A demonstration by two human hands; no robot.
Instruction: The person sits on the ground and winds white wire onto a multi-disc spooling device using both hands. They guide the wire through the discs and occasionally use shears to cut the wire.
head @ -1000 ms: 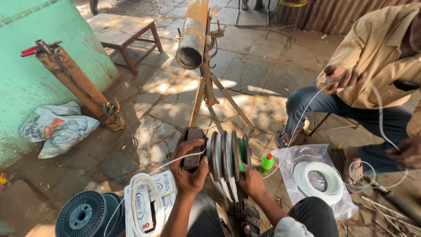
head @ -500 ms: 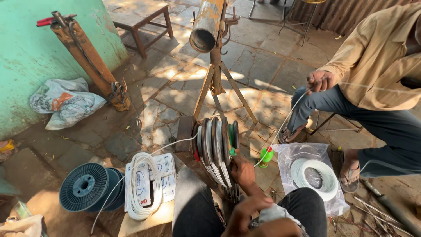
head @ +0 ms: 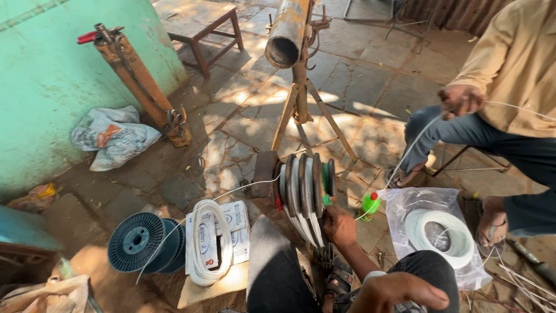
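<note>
1. Since a second ago the left hand has come off the dark block at the left of the winding wheels [head: 304, 194]; only the right hand [head: 340, 226] is at the wheels now, and the view has swung a little to the right.
2. The right hand rests against the lower right rim of the wheels, fingers curled there; whether they actually grip the rim or the wire cannot be told from this angle.
3. The left hand [head: 399, 293] hovers low in the foreground above the person's knee, fingers loosely extended, holding nothing.
4. The wheels, a stack of grey discs wound with white wire, stand upright on the paved ground just in front of the person's knees, at the foot of a rusty pipe stand [head: 295, 75].
5. A thin white wire [head: 243, 188] runs from the wheels' left side down toward a blue spool [head: 139, 240] lying flat on the ground.
6. Between spool and wheels, a coil of white wire [head: 209, 240] lies on flat cartons.
7. Another strand rises rightward to a co-worker's hand [head: 461, 99]; that seated person wears a tan shirt.
8. A second white coil sits on a clear plastic bag [head: 437, 235], with a small green bottle [head: 369, 204] just beside the wheels.
</note>
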